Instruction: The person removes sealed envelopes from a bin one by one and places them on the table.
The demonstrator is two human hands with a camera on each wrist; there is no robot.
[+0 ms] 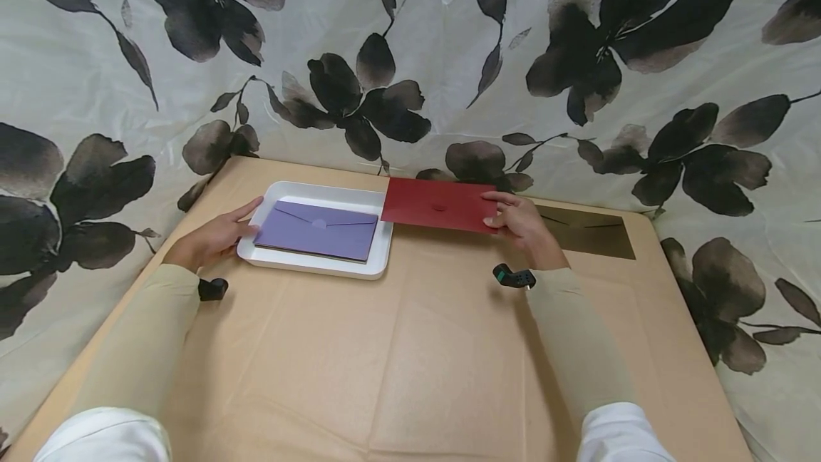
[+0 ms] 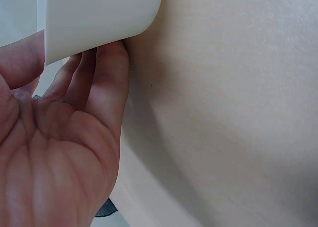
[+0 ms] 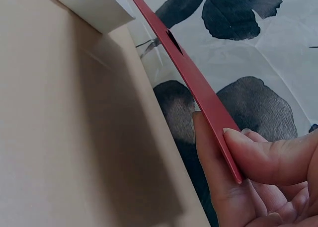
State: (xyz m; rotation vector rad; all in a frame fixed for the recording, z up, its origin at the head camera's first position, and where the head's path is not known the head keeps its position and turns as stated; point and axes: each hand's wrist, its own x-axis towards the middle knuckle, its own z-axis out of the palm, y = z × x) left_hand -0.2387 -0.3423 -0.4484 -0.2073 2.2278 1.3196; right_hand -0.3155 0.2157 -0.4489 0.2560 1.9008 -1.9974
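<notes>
My left hand [image 1: 214,237] grips the left end of a white tray [image 1: 308,267], with the thumb at its rim and the fingers [image 2: 107,83] underneath. A purple envelope [image 1: 321,237] lies flap side up in the tray, and a thin dark edge shows below it. My right hand [image 1: 522,227] pinches the right end of a red envelope [image 1: 436,204] between thumb and fingers. Seen nearly edge-on in the right wrist view, the red envelope [image 3: 198,95] is held above the table. Its left end reaches over the tray's right rim.
On the table's right side, beyond my right hand, lies a brownish-gold envelope [image 1: 596,234], partly hidden by that hand. A tan cover spreads over the table [image 1: 385,362]. White cloth with dark flowers [image 1: 449,41] hangs behind the far edge.
</notes>
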